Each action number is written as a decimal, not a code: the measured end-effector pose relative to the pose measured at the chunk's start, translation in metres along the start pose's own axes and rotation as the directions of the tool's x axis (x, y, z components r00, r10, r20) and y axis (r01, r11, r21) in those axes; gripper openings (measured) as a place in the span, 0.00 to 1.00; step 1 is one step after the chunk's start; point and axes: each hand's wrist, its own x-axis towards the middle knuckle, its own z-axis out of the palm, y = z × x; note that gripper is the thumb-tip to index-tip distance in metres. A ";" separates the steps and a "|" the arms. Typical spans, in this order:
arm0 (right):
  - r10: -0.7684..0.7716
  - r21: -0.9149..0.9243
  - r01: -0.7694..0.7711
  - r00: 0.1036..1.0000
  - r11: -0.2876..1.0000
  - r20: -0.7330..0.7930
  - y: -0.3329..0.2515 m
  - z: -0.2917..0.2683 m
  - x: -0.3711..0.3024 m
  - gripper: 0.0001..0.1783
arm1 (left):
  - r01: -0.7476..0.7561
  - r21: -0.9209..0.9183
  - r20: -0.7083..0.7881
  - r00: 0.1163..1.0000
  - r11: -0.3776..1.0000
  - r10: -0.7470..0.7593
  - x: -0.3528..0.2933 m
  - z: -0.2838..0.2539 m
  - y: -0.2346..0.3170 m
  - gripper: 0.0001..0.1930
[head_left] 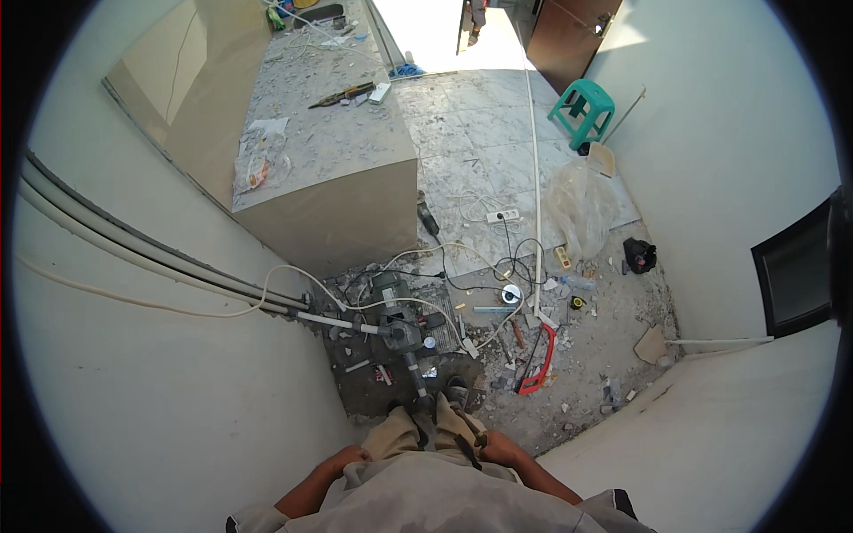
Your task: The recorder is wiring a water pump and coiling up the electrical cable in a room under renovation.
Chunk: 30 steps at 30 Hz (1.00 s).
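My right hand (501, 448) is closed beside my right thigh, around a slim, brown and dark tool (468, 425) whose exact kind I cannot make out. A second dark, flat piece hangs just below it. At my left thigh rests my left hand (350, 455), apparently holding nothing; its fingers are partly hidden. In front of my feet stands a grey-green water pump (390, 298), joined to grey and white pipes (355, 327). A short grey pipe (415, 373) runs from it toward my shoes.
A red hacksaw (544, 364), a tape measure (577, 303) and rubble lie right of the pump. Cables lead to a power strip (502, 216). A debris-covered counter (329, 178) stands at the far left. A green stool (586, 111) and plastic bag (582, 209) are at the right.
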 end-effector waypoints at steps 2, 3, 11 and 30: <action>0.013 -0.055 -0.011 0.999 0.998 0.037 -0.008 -0.015 0.003 0.19 | 0.011 0.037 -0.021 1.000 0.999 -0.010 -0.005 0.017 0.006 0.11; 0.021 -0.052 -0.018 0.998 0.998 0.062 -0.006 -0.022 0.005 0.19 | -0.015 0.078 -0.048 0.999 0.997 0.019 -0.002 0.023 0.004 0.12; -0.065 0.002 0.065 0.995 0.998 0.070 0.031 -0.058 0.018 0.10 | 0.012 0.092 -0.103 0.995 0.996 -0.002 -0.014 0.065 0.048 0.14; -0.016 -0.100 0.027 0.994 0.995 0.105 0.035 -0.086 0.024 0.17 | -0.025 -0.021 -0.210 0.977 0.999 0.020 -0.023 0.109 0.059 0.14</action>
